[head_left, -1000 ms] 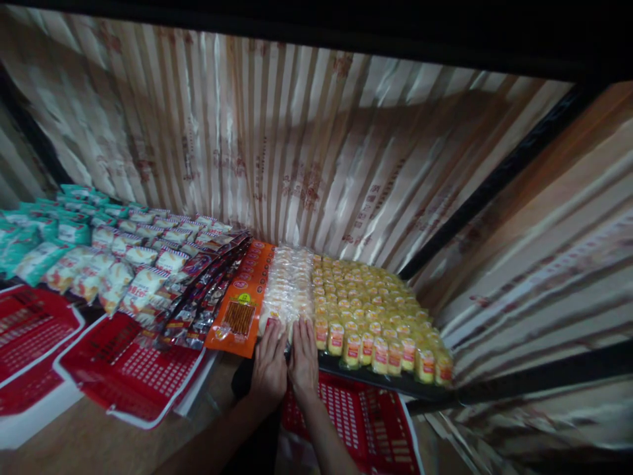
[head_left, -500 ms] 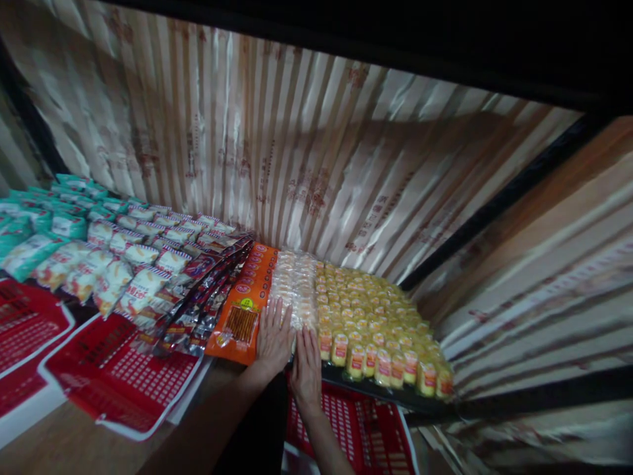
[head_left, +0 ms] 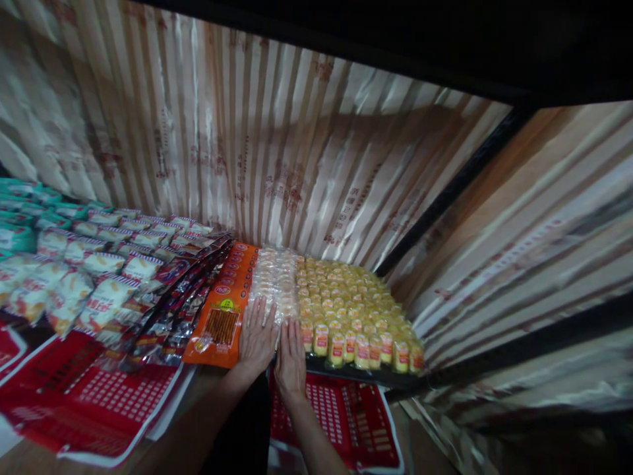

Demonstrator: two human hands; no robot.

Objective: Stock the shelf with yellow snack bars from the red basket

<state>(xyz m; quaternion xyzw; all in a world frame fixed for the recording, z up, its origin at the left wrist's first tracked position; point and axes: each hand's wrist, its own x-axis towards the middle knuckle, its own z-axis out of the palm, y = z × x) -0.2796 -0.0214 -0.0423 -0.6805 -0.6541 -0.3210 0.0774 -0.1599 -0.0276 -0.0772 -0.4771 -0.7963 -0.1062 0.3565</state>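
My left hand [head_left: 258, 335] lies flat with its fingers stretched forward, over the border between an orange snack packet [head_left: 221, 307] and a column of clear-wrapped pale items [head_left: 275, 280]. Right beside it, my right hand [head_left: 291, 356] rests on the front end of the same clear-wrapped column, fingers straight and side by side. What those pale items are, I cannot make out. To the right stand rows of small yellow wrapped packs [head_left: 353, 316] with red and white labels. Left of the orange packet, dark shiny snack packets [head_left: 192, 297] lean in a fanned stack.
White snack bags [head_left: 106, 297] and teal bags [head_left: 17, 234] fill the shelf's left. Red baskets [head_left: 93, 402] [head_left: 336, 415] sit below the front edge. A striped, wrinkled sheet [head_left: 277, 132] covers the back, and a dark slanting post [head_left: 445, 191] stands at right.
The view has shifted, so the shelf and its goods now appear further left. Both hands keep nearly the same place on the clear-wrapped column, flat as before.
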